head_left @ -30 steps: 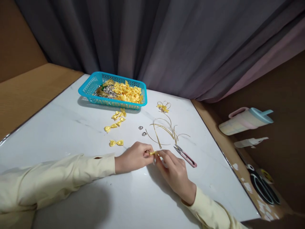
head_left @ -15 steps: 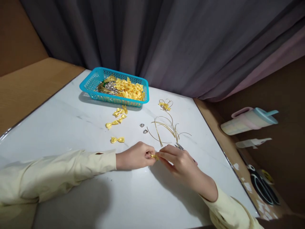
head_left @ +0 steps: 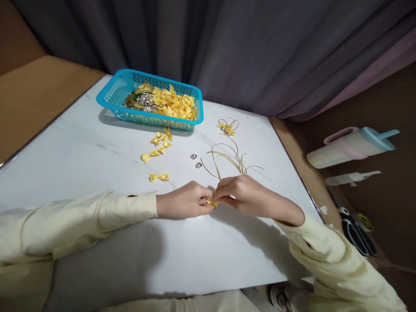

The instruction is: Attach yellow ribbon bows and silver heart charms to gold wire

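Near the front middle of the table, my left hand (head_left: 186, 200) is closed around a small piece of gold cord (head_left: 209, 202), with a looped, yellowish end showing past the fingers. My right hand (head_left: 243, 195) meets it from the right, thumb and fingers pinched together at that end. Exactly what the right fingertips grip is partly hidden. Loose gold cords (head_left: 227, 158) lie just beyond the right hand. Two silver heart-like beads (head_left: 198, 165) rest ahead of the left hand. A yellow satin bow (head_left: 159, 177) lies by itself, with several more bows (head_left: 150, 156) behind it.
At the back stands a blue basket (head_left: 147, 117) of yellow bows, silver beads and gold cords. A finished-looking bow piece (head_left: 226, 128) with cord loops lies to its right. Beyond the table's right edge are a tumbler (head_left: 347, 149), a small bottle (head_left: 351, 178) and black-handled scissors (head_left: 357, 236).
The view has tilted down slightly, so the table appears higher. My right hand has turned flatter and now covers the small scissors seen beside it before. Both hands stay together at the cord.
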`<state>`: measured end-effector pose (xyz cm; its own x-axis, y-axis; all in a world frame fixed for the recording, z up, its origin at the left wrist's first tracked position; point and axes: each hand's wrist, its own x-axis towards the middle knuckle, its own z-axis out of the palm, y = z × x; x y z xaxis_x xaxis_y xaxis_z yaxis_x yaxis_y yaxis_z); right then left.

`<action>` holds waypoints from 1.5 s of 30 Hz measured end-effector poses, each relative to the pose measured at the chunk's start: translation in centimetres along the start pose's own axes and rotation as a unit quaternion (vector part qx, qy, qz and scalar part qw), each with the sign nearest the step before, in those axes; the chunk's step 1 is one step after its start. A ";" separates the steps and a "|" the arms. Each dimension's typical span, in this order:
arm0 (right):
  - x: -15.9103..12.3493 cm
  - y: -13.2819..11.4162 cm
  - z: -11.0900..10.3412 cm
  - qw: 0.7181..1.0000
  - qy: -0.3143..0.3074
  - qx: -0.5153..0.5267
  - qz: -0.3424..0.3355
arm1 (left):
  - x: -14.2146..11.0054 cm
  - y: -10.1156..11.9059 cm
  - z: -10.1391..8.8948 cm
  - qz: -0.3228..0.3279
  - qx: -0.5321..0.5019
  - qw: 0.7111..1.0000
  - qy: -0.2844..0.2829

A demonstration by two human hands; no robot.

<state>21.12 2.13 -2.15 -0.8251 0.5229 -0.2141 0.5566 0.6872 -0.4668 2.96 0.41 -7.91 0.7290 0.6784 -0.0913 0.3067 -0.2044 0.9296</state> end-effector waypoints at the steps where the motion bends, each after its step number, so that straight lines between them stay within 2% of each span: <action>1: 0.2 0.3 0.0 1.000 -0.013 0.018 0.001 | 0.0 0.0 0.0 0.003 0.004 1.000 -0.002; 7: 1.2 1.6 0.2 0.988 -0.057 0.144 0.016 | 0.0 -0.4 0.3 0.042 0.047 0.998 0.008; 10: 1.3 1.6 0.2 0.984 -0.060 0.165 0.025 | 0.0 -0.5 0.5 0.049 0.055 0.997 0.019; 14: 0.5 0.5 0.3 0.996 -0.024 0.077 0.044 | 0.1 -0.4 0.4 0.045 0.045 0.997 0.037; 17: -0.6 -0.6 1.0 0.997 0.041 -0.028 0.066 | 0.1 -0.3 0.3 0.017 0.011 0.999 0.049; 22: -1.8 -2.4 3.5 0.964 0.160 -0.205 0.058 | 0.2 -0.3 0.2 -0.024 -0.011 0.998 0.061; 25: -2.1 -3.1 4.2 0.950 0.208 -0.230 0.045 | 0.2 -0.3 0.2 -0.035 -0.017 0.997 0.066; 27: -2.1 -3.1 4.1 0.956 0.241 -0.153 0.065 | 0.2 -0.2 0.1 -0.037 -0.019 0.996 0.073; 29: -2.1 -2.7 3.6 0.958 0.260 0.004 0.116 | 0.2 0.0 0.0 -0.035 -0.024 0.995 0.089; 30: -2.1 -2.4 3.4 0.948 0.260 0.105 0.149 | 0.2 0.1 0.0 -0.034 -0.027 0.994 0.098; 31: -1.9 -1.9 3.1 0.926 0.246 0.224 0.180 | 0.2 0.2 -0.1 -0.032 -0.029 0.993 0.108; 33: -1.7 -1.1 2.9 0.846 0.186 0.451 0.213 | 0.2 0.5 -0.3 -0.026 -0.034 0.991 0.124; 35: -1.4 -0.4 2.8 0.776 0.125 0.586 0.198 | 0.2 0.7 -0.4 -0.019 -0.032 0.990 0.135; 36: -1.2 -0.2 2.9 0.756 0.101 0.621 0.182 | 0.2 0.8 -0.6 -0.016 -0.030 0.989 0.142; 39: -1.0 -0.5 3.3 0.734 0.073 0.661 0.139 | 0.2 1.3 -0.8 -0.011 -0.027 0.986 0.162; 40: -1.0 -0.7 3.5 0.738 0.078 0.657 0.130 | 0.3 1.4 -0.9 -0.012 -0.031 0.986 0.164; 41: -1.0 -1.1 3.8 0.756 0.100 0.634 0.126 | 0.3 1.6 -1.0 -0.014 -0.039 0.986 0.164; 44: -0.9 -2.0 4.9 0.854 0.246 0.441 0.127 | 0.2 2.3 -1.0 -0.030 -0.061 0.985 0.157; 45: -0.9 -2.2 5.3 0.875 0.296 0.363 0.121 | 0.2 2.5 -1.0 -0.037 -0.067 0.985 0.156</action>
<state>20.12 -2.47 -5.49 -0.3765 0.9264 0.0005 0.3230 0.1317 -0.9372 3.23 0.72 -5.19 0.4776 0.8760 -0.0667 0.2538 -0.0649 0.9651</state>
